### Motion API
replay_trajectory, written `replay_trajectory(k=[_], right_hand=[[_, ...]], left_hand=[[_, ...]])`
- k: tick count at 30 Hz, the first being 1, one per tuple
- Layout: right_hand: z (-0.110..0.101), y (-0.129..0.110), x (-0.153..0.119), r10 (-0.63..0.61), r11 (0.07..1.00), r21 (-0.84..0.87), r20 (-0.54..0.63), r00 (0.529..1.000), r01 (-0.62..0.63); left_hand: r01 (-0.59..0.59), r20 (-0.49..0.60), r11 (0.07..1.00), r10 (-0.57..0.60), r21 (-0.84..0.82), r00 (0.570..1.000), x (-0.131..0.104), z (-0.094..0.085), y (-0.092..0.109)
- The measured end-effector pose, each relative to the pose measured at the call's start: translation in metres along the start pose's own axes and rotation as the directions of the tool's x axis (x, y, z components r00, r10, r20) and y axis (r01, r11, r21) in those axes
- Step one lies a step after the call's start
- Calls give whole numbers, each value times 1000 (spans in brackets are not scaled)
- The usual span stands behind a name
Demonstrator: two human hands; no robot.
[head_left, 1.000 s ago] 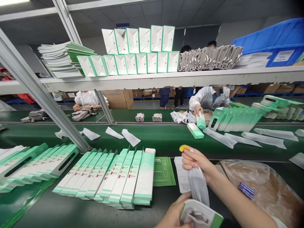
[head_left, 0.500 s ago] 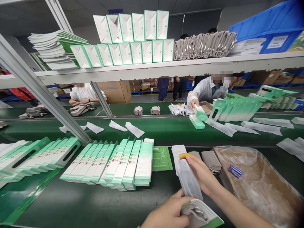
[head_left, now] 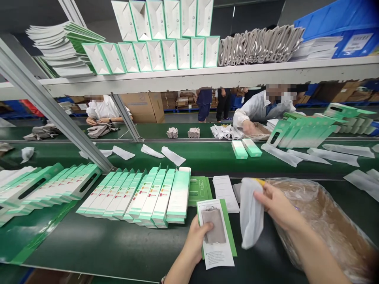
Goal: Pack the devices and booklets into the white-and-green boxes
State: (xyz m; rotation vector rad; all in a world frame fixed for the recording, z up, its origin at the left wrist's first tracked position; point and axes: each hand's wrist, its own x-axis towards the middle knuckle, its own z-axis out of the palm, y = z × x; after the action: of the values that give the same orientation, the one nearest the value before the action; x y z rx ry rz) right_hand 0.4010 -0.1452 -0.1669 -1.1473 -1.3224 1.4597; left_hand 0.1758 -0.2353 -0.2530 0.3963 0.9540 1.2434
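In the head view, since half a second ago the left hand (head_left: pixel 195 236) has come up and turned its bundle to face the camera, while the right hand (head_left: pixel 278 203) has drawn away to the right, taking the white sleeve (head_left: pixel 251 221) clear of it. Farther ahead, the co-worker's carton (head_left: pixel 251 148) now lies beside another carton (head_left: pixel 239 150).

The left hand grips the bundle, its thumb pressed on a grey pouch (head_left: pixel 214 225). The pouch lies on a white printed sheet (head_left: pixel 219 258), with a green booklet (head_left: pixel 230 232) showing along the sheet's right edge.

The right hand pinches the sleeve's upper end, and the sleeve hangs limp to that hand's left, apart from the bundle. A yellow cover (head_left: pixel 259 182) shows at one fingertip. Beyond the left hand lie green booklets (head_left: pixel 199 191) and white leaflets (head_left: pixel 226 193); to its left lean cartons in a row (head_left: pixel 151 197). Beside the right hand sits a plastic-lined box (head_left: pixel 334 213).
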Motion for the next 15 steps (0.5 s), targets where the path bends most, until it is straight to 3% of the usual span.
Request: replay_trajectory(k=[2,4,8,11,15], right_hand=[[16,6,-9,32,997,-76,154,988,-20],[39,18,-15,42,988,-153,233,972,-6],[70,44,-18,-65,908,-402,135,989,115],[73,55,-18,-216,812,-530,115,969,244],[70,64,-17,-261,796,-540,102,960,273]], left_hand=[[-23,34,1000,23,20,999,2,7,0],[-58,82,997,54,43,995,2,13,-1],[-86,99,996,82,33,992,2,18,-5],[-69,27,997,70,-15,997,4,15,-9],[-81,-36,996,80,-28,996,8,15,-13]])
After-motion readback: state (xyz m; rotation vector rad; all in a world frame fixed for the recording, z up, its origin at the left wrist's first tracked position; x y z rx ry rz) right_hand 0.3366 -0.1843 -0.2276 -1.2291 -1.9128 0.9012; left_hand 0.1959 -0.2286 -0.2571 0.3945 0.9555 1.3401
